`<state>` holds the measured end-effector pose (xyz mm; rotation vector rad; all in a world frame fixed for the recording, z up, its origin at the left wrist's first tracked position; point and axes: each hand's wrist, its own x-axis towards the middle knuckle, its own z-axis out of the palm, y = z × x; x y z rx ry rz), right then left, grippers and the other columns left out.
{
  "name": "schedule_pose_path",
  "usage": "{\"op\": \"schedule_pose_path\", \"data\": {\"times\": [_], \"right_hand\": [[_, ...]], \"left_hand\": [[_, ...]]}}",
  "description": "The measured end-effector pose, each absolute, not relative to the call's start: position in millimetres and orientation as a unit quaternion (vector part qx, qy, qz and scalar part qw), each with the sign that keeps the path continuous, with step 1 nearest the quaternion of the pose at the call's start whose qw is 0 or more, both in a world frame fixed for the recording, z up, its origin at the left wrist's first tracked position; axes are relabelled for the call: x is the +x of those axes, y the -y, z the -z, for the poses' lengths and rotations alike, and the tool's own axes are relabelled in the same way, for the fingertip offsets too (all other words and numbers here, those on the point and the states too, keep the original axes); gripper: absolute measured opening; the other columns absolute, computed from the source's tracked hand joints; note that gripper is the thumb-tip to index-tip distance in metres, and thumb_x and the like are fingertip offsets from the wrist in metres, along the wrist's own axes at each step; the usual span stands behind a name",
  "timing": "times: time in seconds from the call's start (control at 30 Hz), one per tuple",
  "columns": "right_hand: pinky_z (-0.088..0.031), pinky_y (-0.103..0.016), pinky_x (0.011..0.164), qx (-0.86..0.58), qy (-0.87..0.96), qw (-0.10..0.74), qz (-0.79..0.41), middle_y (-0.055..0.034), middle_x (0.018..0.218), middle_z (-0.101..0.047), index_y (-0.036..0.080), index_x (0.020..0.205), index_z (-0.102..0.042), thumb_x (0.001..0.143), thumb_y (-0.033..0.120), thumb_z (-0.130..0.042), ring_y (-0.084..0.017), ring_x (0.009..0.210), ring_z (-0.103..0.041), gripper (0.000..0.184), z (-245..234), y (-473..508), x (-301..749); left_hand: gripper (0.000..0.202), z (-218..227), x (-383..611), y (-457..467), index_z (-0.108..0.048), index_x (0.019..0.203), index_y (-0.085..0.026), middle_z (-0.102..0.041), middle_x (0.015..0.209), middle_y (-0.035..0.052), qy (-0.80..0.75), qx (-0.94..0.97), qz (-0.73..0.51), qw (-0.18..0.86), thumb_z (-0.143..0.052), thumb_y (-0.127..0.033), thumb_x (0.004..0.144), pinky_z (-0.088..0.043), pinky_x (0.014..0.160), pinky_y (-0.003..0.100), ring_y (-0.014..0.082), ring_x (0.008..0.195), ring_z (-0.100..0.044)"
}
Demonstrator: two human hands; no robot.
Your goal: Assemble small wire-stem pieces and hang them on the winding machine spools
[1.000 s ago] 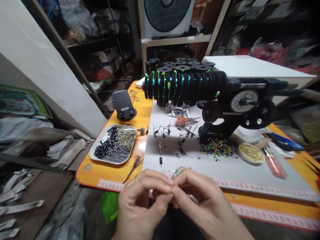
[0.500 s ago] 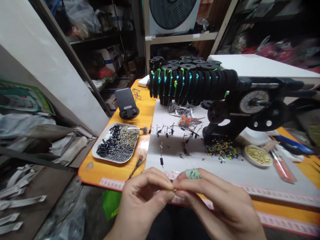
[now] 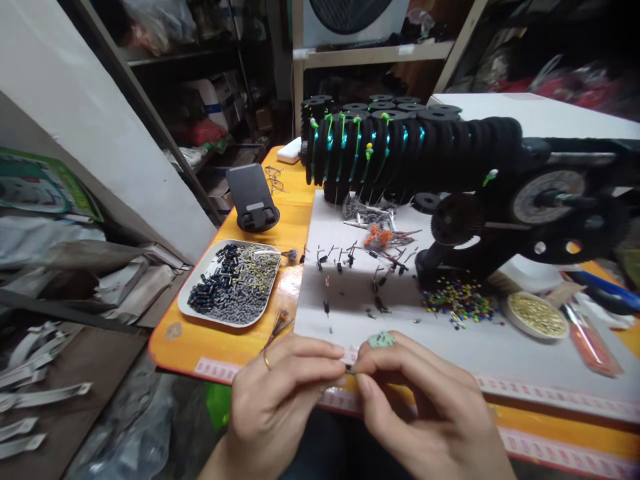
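Observation:
My left hand [image 3: 285, 383], a ring on one finger, and my right hand [image 3: 425, 393], a green wrap round one finger, meet fingertip to fingertip above the table's front edge. Pinched between them is a small thin dark piece [image 3: 351, 371], mostly covered by the fingers; its kind cannot be told. Just beyond the hands, small black cylinders with thin stems [image 3: 383, 277] lie scattered on the white sheet [image 3: 350, 313]. To the left stands a white tray [image 3: 187, 308] of small grey, black and yellow cylindrical parts.
A black machine [image 3: 470, 220] carries a row of black spools [image 3: 440, 150] with blue-green line. Coloured beads [image 3: 457, 300] lie before it, beside a dish of gold-coloured bits [image 3: 537, 315] and an orange packet [image 3: 593, 347]. A black phone stand [image 3: 250, 197] is at left.
My left hand's fingers have straightened and shifted over the pinch point. My right thumb and forefinger now grip closer to a thin dark piece. The view has turned slightly.

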<state>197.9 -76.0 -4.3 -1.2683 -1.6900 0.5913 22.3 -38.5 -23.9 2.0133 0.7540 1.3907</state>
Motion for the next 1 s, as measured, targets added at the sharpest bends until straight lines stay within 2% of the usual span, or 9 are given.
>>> {"op": "schedule_pose_path", "data": {"times": [0.1, 0.23, 0.37, 0.57, 0.7, 0.87, 1.0], "right_hand": [[-0.038, -0.019, 0.044, -0.532, 0.654, 0.471, -0.258, 0.0030, 0.065, -0.052, 0.019, 0.079, -0.060, 0.085, 0.012, -0.058, -0.008, 0.051, -0.050, 0.009, 7, 77, 193], [-0.042, -0.021, 0.049, -0.537, 0.659, 0.463, -0.251, 0.0022, 0.069, -0.055, 0.021, 0.082, -0.060, 0.086, 0.013, -0.059, -0.010, 0.056, -0.054, 0.008, 12, 78, 195], [-0.043, -0.021, 0.053, -0.521, 0.699, 0.444, -0.206, 0.0012, 0.071, -0.055, 0.020, 0.088, -0.060, 0.084, 0.009, -0.060, -0.010, 0.059, -0.054, 0.011, 15, 76, 199], [-0.044, -0.027, 0.061, -0.492, 0.760, 0.410, -0.106, -0.0021, 0.073, -0.054, 0.016, 0.092, -0.059, 0.082, 0.003, -0.061, -0.015, 0.070, -0.051, 0.017, 21, 65, 199], [-0.044, -0.032, 0.072, -0.500, 0.786, 0.358, -0.063, -0.0044, 0.078, -0.055, 0.017, 0.092, -0.058, 0.083, 0.004, -0.061, -0.019, 0.080, -0.049, 0.016, 27, 63, 196], [-0.040, -0.032, 0.067, -0.542, 0.772, 0.327, -0.059, -0.0042, 0.078, -0.047, 0.018, 0.090, -0.061, 0.087, 0.011, -0.061, -0.019, 0.075, -0.045, 0.007, 30, 63, 189], [-0.037, -0.031, 0.065, -0.530, 0.782, 0.324, -0.058, -0.0033, 0.075, -0.046, 0.018, 0.092, -0.060, 0.088, 0.012, -0.061, -0.019, 0.074, -0.044, 0.007, 29, 61, 186]], "left_hand": [[0.019, 29, 19, 38, -0.070, 0.097, -0.014, -0.070, 0.103, 0.0061, -0.278, 0.788, -0.501, 0.223, -0.065, -0.001, 0.084, -0.051, 0.090, 0.014, 0.0095, 0.093, -0.068], [0.025, 32, 19, 38, -0.067, 0.101, -0.011, -0.069, 0.091, 0.0048, -0.267, 0.795, -0.487, 0.244, -0.063, 0.005, 0.082, -0.054, 0.083, 0.016, 0.0101, 0.087, -0.067], [0.029, 30, 20, 36, -0.065, 0.107, -0.010, -0.069, 0.088, 0.0069, -0.279, 0.808, -0.472, 0.218, -0.063, 0.005, 0.082, -0.055, 0.080, 0.020, 0.0124, 0.085, -0.066], [0.019, 20, 15, 25, -0.061, 0.093, -0.016, -0.065, 0.081, 0.0045, -0.330, 0.833, -0.387, 0.215, -0.060, 0.000, 0.082, -0.052, 0.071, 0.028, 0.0154, 0.077, -0.059], [0.013, 13, 13, 16, -0.062, 0.083, -0.018, -0.061, 0.089, 0.0048, -0.380, 0.841, -0.316, 0.223, -0.059, -0.005, 0.082, -0.047, 0.083, 0.034, 0.0190, 0.092, -0.052], [0.010, 6, 11, 11, -0.061, 0.081, -0.017, -0.057, 0.100, 0.0061, -0.409, 0.838, -0.269, 0.242, -0.058, -0.008, 0.082, -0.039, 0.095, 0.037, 0.0216, 0.107, -0.045], [0.010, 5, 4, 7, -0.061, 0.081, -0.019, -0.057, 0.105, 0.0048, -0.420, 0.842, -0.245, 0.233, -0.059, -0.009, 0.081, -0.030, 0.099, 0.041, 0.0224, 0.113, -0.043]]}}
